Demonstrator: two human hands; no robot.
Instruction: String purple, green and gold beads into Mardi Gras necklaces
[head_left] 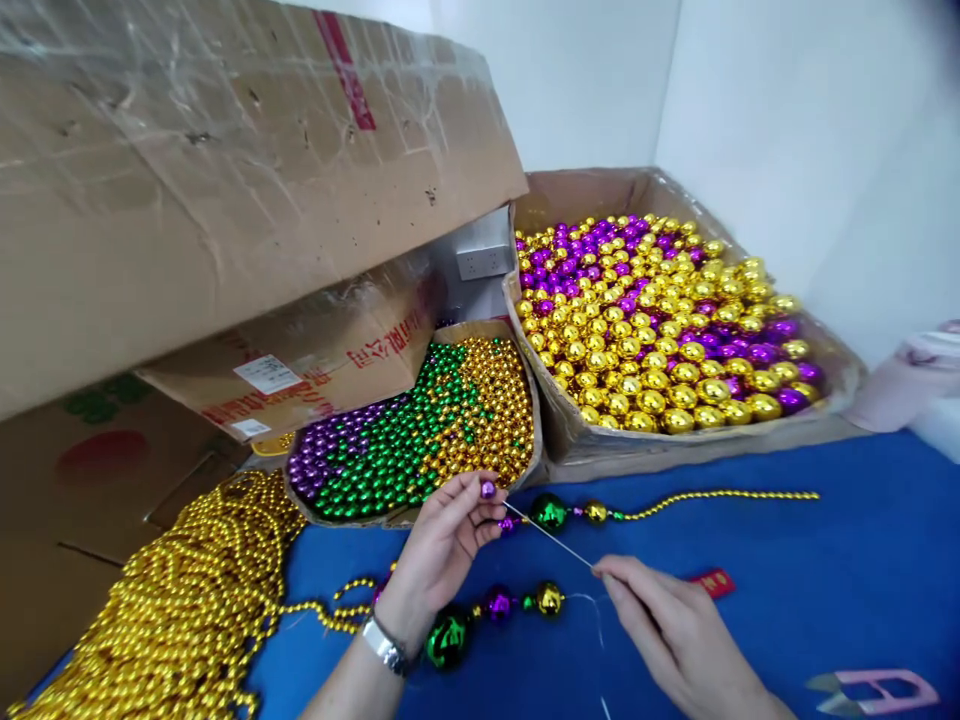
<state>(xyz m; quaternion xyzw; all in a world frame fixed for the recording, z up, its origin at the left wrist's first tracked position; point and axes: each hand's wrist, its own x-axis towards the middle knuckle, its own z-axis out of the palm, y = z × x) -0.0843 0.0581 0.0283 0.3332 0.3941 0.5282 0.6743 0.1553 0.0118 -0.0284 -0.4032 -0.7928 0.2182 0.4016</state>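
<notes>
My left hand (442, 540), with a silver watch at the wrist, pinches a small purple bead (488, 489) just in front of the box of small beads. A thin needle (551, 533) runs from beside that bead to my right hand (660, 620), whose thumb and fingers are closed on its lower end. Below the hands lies a strand with a large green bead (448, 638), a purple bead (498, 602) and a gold bead (550, 599); a thin thread trails from it. Behind them another strand, with a green bead (549, 511), ends in a gold bead chain (720, 495).
A box of small beads (420, 430) and a larger box of gold and purple beads (652, 330) stand behind. Gold chains (172, 600) are heaped left, under cardboard flaps (225, 160). Pink snips (874, 690) and a red tag (712, 583) lie right on blue cloth (810, 560).
</notes>
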